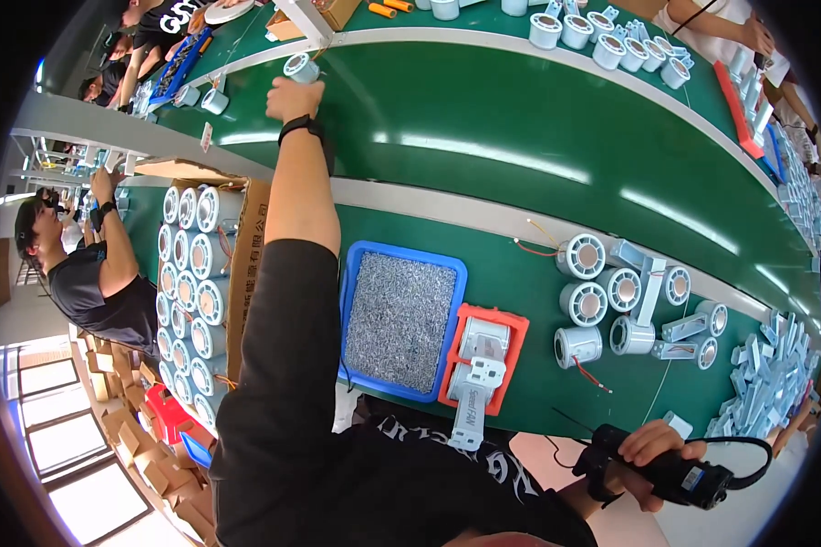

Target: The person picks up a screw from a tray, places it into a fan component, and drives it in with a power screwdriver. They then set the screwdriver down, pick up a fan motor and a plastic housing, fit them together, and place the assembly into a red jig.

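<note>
My left arm reaches far across to the green conveyor belt. The closed fingers of my left hand (294, 98) are at a light-blue round fan motor housing (300, 67), its round end facing up beyond my fist. At the lower right, my right hand (655, 453) is wrapped round a black electric screwdriver (698, 483) with a looping black cable. In front of me, a red fixture (513, 351) bears a light-blue fan handle assembly (479, 369). Beside it lies a blue tray (348, 314) full of small metal screws (400, 319).
An open cardboard box (255, 246) at left holds rows of motor housings (185, 290). More housings (584, 304) with wires stand right of the fixture, and a heap of light-blue handles (766, 378) lies further right. A co-worker (91, 283) is at left; others work across the belt.
</note>
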`<state>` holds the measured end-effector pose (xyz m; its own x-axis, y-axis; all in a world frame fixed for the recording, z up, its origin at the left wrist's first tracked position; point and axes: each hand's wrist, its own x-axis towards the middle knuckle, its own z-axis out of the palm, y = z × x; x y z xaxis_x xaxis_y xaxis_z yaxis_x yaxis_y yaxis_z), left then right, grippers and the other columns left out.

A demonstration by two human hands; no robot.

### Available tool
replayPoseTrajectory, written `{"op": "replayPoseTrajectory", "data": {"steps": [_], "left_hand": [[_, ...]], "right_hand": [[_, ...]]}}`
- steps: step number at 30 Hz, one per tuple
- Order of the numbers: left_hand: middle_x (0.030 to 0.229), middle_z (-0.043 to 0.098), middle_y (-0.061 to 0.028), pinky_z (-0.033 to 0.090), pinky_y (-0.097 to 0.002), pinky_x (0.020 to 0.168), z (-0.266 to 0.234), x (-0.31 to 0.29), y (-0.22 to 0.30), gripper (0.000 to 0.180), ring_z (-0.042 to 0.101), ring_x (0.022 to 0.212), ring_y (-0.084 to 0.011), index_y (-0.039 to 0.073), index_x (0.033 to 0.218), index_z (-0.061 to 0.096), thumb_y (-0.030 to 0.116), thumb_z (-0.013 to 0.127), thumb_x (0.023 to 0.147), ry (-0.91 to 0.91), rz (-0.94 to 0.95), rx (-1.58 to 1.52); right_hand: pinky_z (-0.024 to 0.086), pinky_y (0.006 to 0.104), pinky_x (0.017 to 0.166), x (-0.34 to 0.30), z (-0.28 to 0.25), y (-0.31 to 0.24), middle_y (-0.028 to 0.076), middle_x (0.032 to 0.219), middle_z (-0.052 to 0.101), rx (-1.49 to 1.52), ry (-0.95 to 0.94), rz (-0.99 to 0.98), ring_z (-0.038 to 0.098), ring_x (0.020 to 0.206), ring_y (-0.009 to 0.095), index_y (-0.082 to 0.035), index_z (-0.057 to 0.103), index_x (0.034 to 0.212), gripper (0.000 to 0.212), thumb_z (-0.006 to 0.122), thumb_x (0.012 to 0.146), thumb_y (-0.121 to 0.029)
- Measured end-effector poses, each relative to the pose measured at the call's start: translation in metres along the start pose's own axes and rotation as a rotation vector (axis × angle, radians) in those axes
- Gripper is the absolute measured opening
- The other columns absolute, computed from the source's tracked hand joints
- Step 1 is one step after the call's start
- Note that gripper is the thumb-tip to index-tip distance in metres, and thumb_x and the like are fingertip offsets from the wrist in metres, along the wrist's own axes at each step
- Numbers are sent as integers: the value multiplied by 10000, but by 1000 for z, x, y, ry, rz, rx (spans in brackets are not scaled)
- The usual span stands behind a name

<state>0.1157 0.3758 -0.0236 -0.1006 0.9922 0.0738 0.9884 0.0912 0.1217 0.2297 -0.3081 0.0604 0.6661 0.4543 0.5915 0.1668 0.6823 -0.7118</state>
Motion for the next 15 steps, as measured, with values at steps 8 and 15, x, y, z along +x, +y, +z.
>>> {"op": "replayPoseTrajectory", "data": {"steps": [8,15], "left_hand": [[1290,526,-159,502,-477,842,11,36,-16,840,611,1077,-342,240,1352,417,575,727,646,85,231,36],[1232,560,-113,522,-484,798,25,69,-12,649,640,995,-350,298,1292,475,476,713,714,192,359,-61]], "right_hand": [[426,205,365,-8,4,-12,18,578,513,-203,181,-4,467,403,116,-69,403,1144,751,781,710,-550],[425,210,369,-9,7,-14,18,585,514,-191,138,-4,466,406,119,-71,401,1144,745,786,711,-539]]}}
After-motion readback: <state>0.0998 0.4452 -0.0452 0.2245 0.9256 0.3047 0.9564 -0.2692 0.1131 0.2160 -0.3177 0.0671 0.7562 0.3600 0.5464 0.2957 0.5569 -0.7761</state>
